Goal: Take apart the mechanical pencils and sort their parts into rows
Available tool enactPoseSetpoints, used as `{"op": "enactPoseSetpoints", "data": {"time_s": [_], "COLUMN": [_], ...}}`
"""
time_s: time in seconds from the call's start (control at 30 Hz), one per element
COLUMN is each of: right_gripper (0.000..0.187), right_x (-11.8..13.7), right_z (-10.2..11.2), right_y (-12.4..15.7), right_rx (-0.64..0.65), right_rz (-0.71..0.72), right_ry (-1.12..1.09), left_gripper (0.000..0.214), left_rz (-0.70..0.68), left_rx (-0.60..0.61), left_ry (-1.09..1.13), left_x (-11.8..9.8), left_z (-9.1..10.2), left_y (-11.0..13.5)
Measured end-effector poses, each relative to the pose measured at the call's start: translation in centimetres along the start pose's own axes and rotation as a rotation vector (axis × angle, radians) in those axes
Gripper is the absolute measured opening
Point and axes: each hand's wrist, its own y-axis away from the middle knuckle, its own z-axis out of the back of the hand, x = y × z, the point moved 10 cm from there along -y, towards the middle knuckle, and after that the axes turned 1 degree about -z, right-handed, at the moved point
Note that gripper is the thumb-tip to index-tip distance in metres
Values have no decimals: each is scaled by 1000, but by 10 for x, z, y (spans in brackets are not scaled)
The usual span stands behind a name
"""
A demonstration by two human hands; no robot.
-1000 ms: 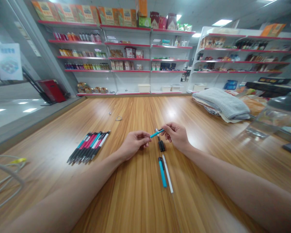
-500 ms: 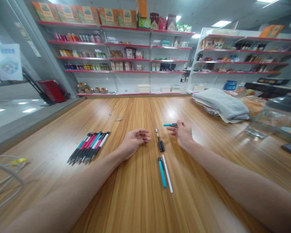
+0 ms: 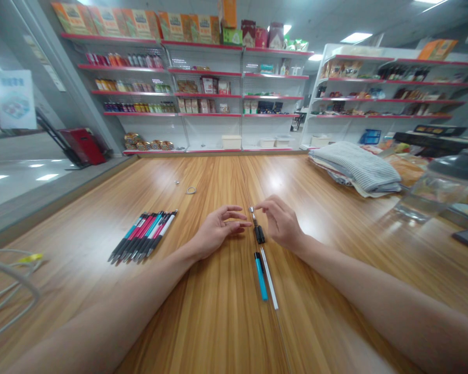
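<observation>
My left hand rests on the wooden table, palm turned inward and fingers spread, holding nothing. My right hand hovers just right of it, thumb and forefinger pinched at a small silver pen part. A short black pen piece lies between the two hands. Nearer to me lie a teal pen barrel and a thin white refill, side by side. The teal piece held earlier is out of sight.
A row of several assembled pens lies to the left. A small ring sits farther back. Folded striped cloth and a glass jar stand at the right, with cables at the left edge. Stocked shelves fill the background.
My hands parted and the right one carried the teal piece away to the right. It has now come back without it to the silver part. My left hand opened its fingers.
</observation>
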Motion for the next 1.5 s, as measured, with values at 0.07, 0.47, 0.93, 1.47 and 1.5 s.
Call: {"op": "enactPoseSetpoints", "data": {"time_s": [0.07, 0.47, 0.93, 1.47, 1.5], "right_gripper": [20, 18, 18, 17, 17], "right_x": [18, 23, -81, -72, -71], "right_z": [-18, -43, -26, -34, -35], "right_y": [2, 13, 15, 14, 14], "right_rx": [170, 344, 391, 358, 360], "right_rz": [122, 246, -329, -279, -271], "right_ry": [49, 109, 393, 295, 284], "left_gripper": [39, 40, 25, 22, 22], "left_rz": [-12, -76, -122, -178, -174], "left_rx": [14, 113, -157, -80, -81], "left_ry": [-35, -182, -508, -685, -685], "left_x": [-2, -8, -8, -12, -11], "left_z": [-3, -18, 11, -5, -5], "left_y": [0, 3, 1, 4, 4]}}
